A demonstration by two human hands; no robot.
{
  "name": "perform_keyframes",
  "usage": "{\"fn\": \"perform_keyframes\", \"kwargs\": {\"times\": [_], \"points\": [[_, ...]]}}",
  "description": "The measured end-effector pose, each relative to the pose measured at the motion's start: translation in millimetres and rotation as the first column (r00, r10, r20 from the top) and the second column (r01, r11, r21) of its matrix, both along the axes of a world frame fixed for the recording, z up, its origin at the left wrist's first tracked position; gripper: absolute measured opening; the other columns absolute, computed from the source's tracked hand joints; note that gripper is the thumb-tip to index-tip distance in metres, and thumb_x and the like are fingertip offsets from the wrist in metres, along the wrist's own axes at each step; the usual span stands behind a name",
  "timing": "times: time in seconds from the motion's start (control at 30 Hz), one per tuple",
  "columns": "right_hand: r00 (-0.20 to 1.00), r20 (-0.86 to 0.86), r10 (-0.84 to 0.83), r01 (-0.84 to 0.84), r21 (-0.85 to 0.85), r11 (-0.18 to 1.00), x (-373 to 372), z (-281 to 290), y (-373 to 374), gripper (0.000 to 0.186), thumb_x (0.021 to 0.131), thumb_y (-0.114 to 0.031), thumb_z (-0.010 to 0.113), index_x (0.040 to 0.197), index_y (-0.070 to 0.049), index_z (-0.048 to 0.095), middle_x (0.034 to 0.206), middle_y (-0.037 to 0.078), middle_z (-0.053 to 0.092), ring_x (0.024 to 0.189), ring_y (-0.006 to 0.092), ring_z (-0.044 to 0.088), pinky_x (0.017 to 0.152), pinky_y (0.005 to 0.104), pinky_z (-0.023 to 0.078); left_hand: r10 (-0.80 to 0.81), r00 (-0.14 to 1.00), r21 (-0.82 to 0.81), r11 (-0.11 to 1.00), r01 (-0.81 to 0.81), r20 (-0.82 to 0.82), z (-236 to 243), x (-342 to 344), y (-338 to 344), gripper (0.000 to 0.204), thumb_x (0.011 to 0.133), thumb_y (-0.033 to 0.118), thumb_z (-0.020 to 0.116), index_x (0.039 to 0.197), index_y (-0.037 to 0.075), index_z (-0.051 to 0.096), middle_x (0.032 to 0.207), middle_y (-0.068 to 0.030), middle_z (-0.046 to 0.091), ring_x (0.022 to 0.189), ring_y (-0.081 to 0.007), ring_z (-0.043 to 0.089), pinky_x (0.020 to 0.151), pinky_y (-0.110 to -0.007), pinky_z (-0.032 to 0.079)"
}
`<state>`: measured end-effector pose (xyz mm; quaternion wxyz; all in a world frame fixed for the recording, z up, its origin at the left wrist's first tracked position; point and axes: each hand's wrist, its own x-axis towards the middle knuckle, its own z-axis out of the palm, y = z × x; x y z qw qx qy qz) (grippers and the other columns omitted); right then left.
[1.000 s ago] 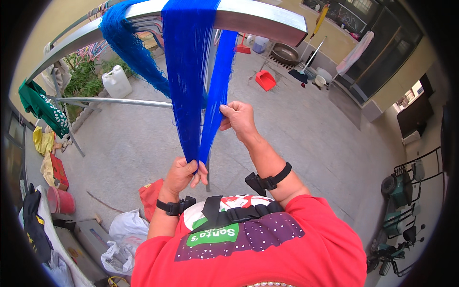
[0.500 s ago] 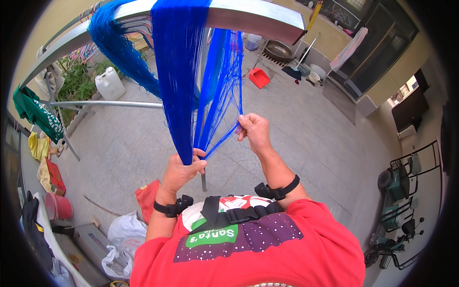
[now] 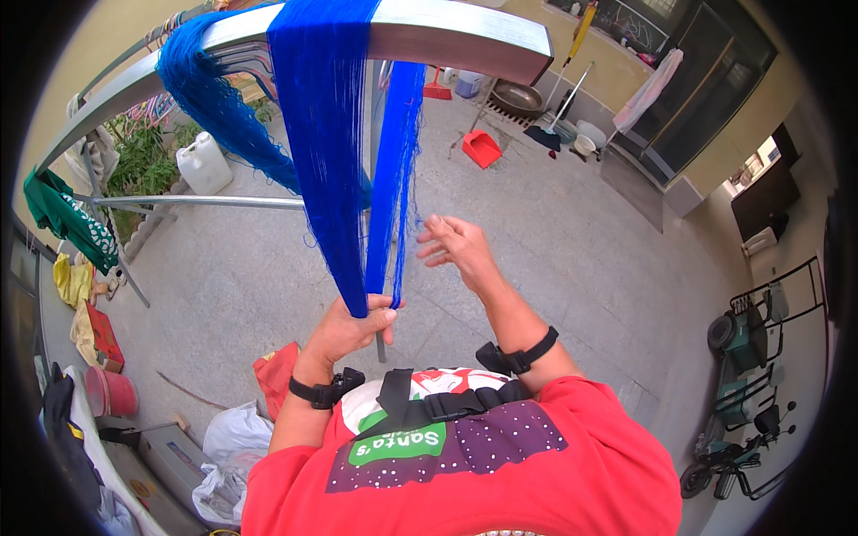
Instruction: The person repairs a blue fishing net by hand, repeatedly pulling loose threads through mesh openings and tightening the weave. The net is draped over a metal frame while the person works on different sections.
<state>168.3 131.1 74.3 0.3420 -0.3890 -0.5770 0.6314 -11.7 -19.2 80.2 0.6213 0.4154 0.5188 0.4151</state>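
A skein of bright blue yarn hangs over a silver metal beam and narrows downward. My left hand is closed round its lower end, with the loop passing through the fingers. Behind the front strands, a second fall of the same yarn comes down to that hand, with a few loose threads along its right edge. My right hand is raised just right of those threads, fingers apart, holding nothing that shows. Farther left, a tangled teal-blue skein droops from the beam.
A thin metal crossbar runs low on the left. On the paved floor stand a white jug, a red dustpan and a pink bucket. A green three-wheeled vehicle is parked at the right.
My right hand has let go of the strands it was pulling out to the right, and its fingers have opened. Those strands now hang nearly straight. My left hand keeps its hold, slightly lower.
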Motion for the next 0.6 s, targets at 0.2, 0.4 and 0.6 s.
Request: {"fn": "perform_keyframes", "kwargs": {"times": [0.2,0.4,0.6], "points": [[0.989,-0.139,0.05,-0.072,-0.158,0.985,-36,22,40,0.076,0.079,-0.061,0.059,0.109,0.009,0.056,0.096,0.019,0.061,0.082,0.0287,0.061,0.069,0.0443,0.051,-0.05,0.996,0.048,0.997,0.053,-0.077,1,4,-2,0.027,0.085,0.015,0.061,0.107,-0.001,0.063,0.06,-0.0001,0.057,0.051,-0.0052,0.043,0.048,-0.021,0.033],[0.934,-0.356,-0.028,-0.03,-0.156,0.987,-62,49,88,0.054,0.081,-0.045,0.065,0.098,0.005,0.058,0.088,0.015,0.062,0.079,0.0273,0.06,0.067,0.046,0.05,-0.045,0.991,0.101,0.993,0.058,-0.125,-6,6,-4,0.031,0.087,0.018,0.059,0.112,0.0,0.061,0.061,0.001,0.056,0.049,-0.0036,0.041,0.046,-0.02,0.032],[0.882,-0.393,-0.26,0.2,-0.187,0.962,-64,44,101,0.01,0.083,-0.009,0.064,0.084,-0.001,0.058,0.072,0.007,0.061,0.057,0.0154,0.058,0.051,0.034,0.051,-0.022,0.989,0.157,0.987,0.044,-0.144,-7,3,-6,0.032,0.087,0.017,0.057,0.113,-0.001,0.061,0.06,0.0008,0.056,0.049,-0.0038,0.043,0.046,-0.02,0.032]]}}
